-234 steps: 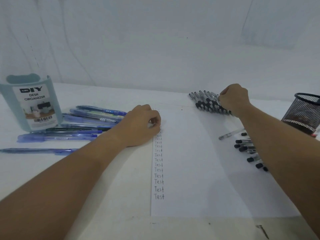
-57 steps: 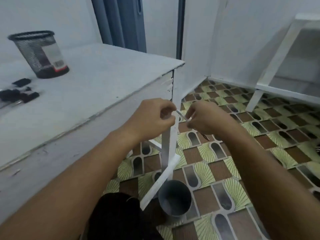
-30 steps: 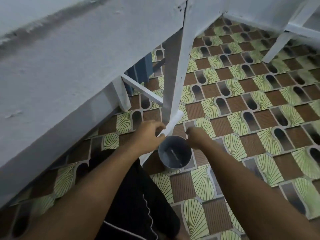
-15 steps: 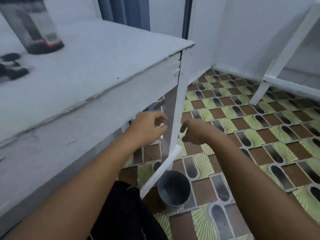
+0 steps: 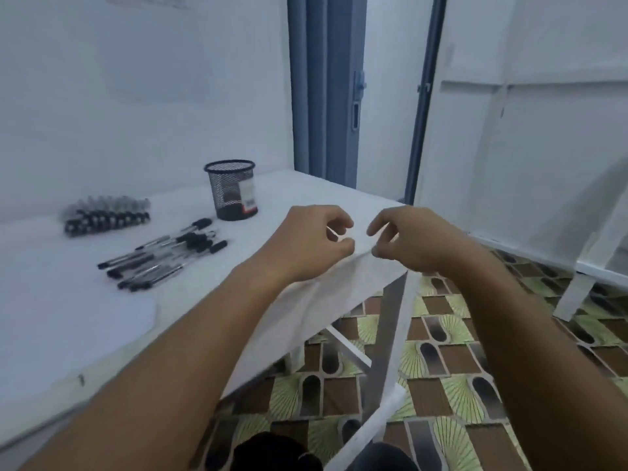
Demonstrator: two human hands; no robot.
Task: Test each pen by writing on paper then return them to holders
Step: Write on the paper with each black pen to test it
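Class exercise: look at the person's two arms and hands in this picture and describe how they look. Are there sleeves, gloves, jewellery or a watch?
Both arms are bare from the bottom edge of the picture up to the fingers: no sleeve shows anywhere. The left hand and right hand wear no gloves, and no rings, watch or bracelet show on fingers or wrists. No markings are visible; motion blur hides finer detail.

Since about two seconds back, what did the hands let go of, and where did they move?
The thin item pinched between both hands earlier is gone; the left hand and right hand now show nothing in their grip, fingers loosely curled. They rose from the grey cup on the floor to the table edge. The mesh holder and loose pens stayed put.
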